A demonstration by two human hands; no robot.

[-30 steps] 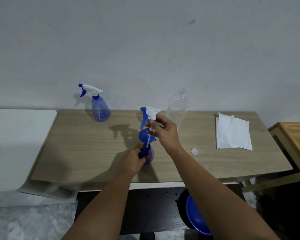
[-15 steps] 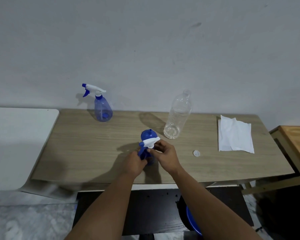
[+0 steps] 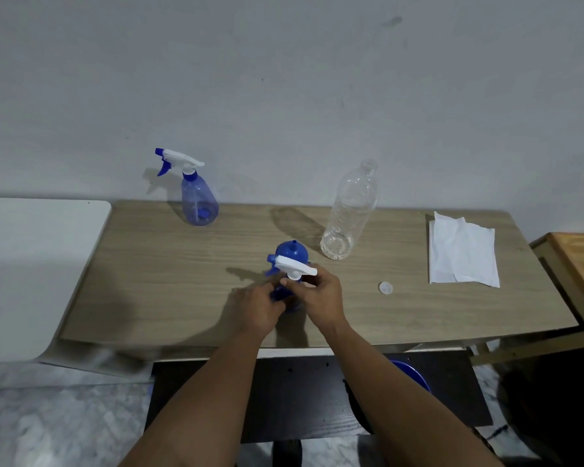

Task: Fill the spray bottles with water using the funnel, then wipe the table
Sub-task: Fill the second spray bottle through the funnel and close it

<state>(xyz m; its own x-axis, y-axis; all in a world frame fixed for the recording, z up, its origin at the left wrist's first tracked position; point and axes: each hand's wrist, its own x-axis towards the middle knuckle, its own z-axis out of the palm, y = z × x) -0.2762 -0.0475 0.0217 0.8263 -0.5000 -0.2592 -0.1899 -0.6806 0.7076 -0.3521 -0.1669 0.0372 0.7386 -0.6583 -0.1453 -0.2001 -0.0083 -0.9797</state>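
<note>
A small blue spray bottle (image 3: 292, 303) stands near the table's front middle, mostly hidden by my hands. My left hand (image 3: 258, 306) grips its body from the left. My right hand (image 3: 317, 294) pinches the neck of its white and blue trigger head (image 3: 292, 264), which sits on top of the bottle. Just behind stands the blue funnel (image 3: 292, 252), upside down on the wood. A second blue spray bottle (image 3: 198, 200) with its trigger head on stands at the back left. A clear plastic bottle (image 3: 349, 214), uncapped, stands at the back middle.
A folded white cloth (image 3: 461, 252) lies on the wooden table (image 3: 169, 264) at the right, and a small white cap (image 3: 385, 288) lies left of it. A white surface (image 3: 31, 264) adjoins on the left, a wooden one (image 3: 580, 261) on the right. A blue basin (image 3: 413, 377) sits under the table.
My right hand has brought the trigger head, with its tube, down from above onto the small bottle. The left hand has stayed on the bottle's body.
</note>
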